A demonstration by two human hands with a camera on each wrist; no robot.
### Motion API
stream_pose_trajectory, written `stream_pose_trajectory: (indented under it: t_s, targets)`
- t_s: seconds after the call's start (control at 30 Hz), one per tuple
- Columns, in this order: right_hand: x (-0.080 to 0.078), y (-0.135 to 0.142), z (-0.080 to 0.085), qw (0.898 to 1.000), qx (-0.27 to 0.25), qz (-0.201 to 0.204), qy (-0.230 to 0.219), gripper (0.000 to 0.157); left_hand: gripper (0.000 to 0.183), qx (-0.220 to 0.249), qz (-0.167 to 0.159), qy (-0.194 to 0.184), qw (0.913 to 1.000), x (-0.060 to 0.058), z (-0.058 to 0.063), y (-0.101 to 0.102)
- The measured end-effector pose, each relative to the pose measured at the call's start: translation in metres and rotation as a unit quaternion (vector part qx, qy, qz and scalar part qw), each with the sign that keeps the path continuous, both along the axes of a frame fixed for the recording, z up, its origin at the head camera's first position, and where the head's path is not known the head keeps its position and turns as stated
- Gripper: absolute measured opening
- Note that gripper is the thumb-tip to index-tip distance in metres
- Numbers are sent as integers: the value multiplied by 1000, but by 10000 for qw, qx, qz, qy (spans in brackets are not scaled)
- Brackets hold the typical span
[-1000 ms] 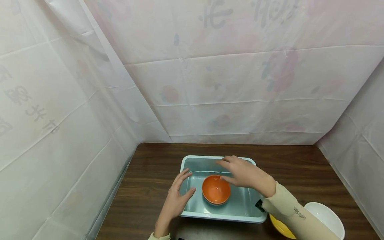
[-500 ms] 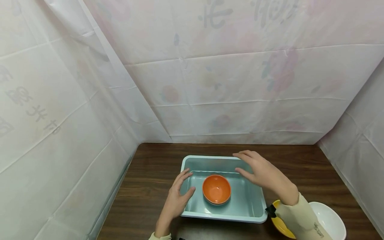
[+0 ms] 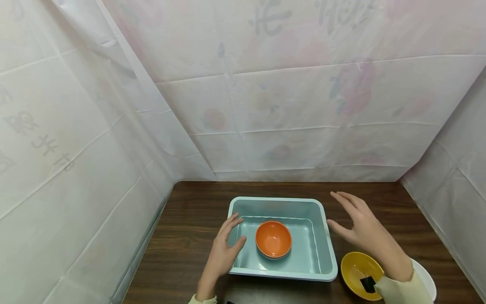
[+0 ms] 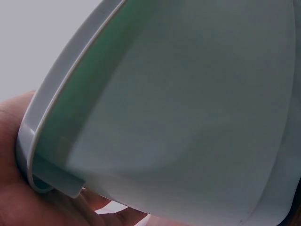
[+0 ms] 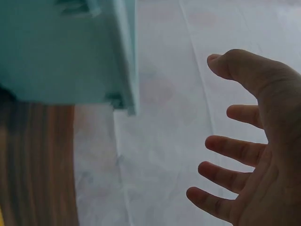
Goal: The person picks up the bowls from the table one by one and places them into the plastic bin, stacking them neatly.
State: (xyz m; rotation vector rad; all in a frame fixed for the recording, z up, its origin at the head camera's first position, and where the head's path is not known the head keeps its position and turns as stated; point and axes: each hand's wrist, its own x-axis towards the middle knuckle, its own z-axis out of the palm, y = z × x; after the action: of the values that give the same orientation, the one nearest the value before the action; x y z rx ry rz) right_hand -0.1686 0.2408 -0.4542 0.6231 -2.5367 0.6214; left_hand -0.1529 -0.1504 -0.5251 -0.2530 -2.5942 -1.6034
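Note:
An orange bowl (image 3: 273,239) stands upright inside a light blue rectangular tray (image 3: 282,276). At the tray's left side is my left hand (image 3: 223,250), thumb and fingers spread apart over the rim. The left wrist view has the tray wall (image 4: 188,103) large in front, with the palm (image 4: 11,188) close against the rim and fingertips beyond it. Off the tray's right edge, my right hand (image 3: 366,226) hovers with fingers extended and holds nothing. Its spread fingers (image 5: 230,176) show apart from the tray in the right wrist view.
A yellow bowl (image 3: 355,270) sits on the dark wooden table (image 3: 197,202) just right of the tray. Partly behind the right sleeve is a white bowl (image 3: 427,278). White printed sheets (image 3: 303,105) hang around the table's back and sides.
My right hand has moved right, from above the orange bowl to outside the tray's right edge, uncovering more of the yellow bowl. The left hand and the orange bowl have stayed put.

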Motion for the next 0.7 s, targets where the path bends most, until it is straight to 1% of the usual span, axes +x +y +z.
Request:
stream_pose_trajectory:
  t_s: [0.13,0.33,0.57,0.7]
  targets:
    - [8,14,-11,9993,-22,-234,-279,92,46,24,-3,-2,10000,0,0,0]
    - [23,29,-31,9961,111,-546,-689,97,45,21,0,-20,10000,0,0,0]
    - [35,36,-56,9913,220,-758,-1053,104,46,50,-10,-34,10000,0,0,0]
    - [41,37,-64,9853,292,-879,-1437,108,46,30,-3,-37,10000,0,0,0]
